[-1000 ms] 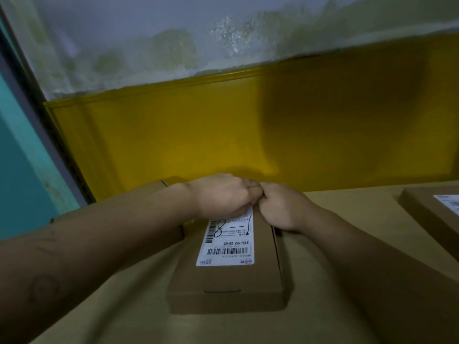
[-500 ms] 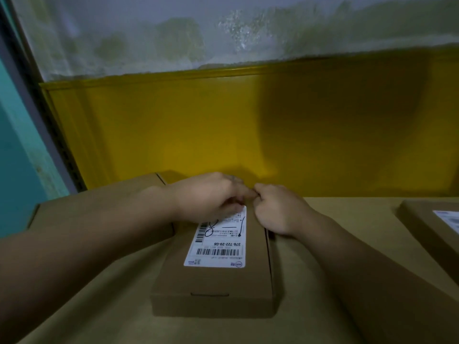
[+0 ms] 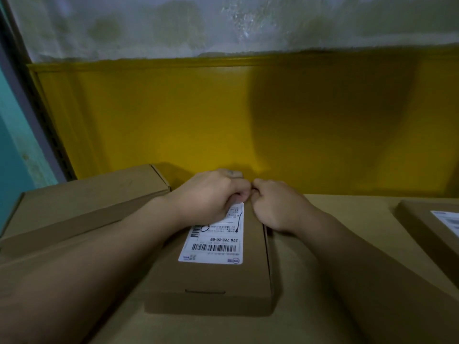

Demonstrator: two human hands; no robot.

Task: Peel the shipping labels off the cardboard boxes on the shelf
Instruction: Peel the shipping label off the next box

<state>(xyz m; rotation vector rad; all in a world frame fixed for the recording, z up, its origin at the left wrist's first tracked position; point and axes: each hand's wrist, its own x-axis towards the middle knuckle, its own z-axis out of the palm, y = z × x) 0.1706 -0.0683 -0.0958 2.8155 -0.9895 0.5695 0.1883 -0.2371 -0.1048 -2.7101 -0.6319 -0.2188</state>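
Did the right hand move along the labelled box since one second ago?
No. The right hand still sits at the far right corner of the box, beside its label, next to the left hand.

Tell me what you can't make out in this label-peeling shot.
Head view only.
Far end of shipping label: covered by left hand; lifted or not, unclear.
Fingertips of right hand: curled underneath, grip hidden.
Cut off by the right frame edge: second box, its label blurred.
Small print: too small.

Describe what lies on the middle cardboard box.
A white shipping label, barcode showing. The left hand covers its far end, the right hand meeting it there; whether that edge has lifted is hidden.
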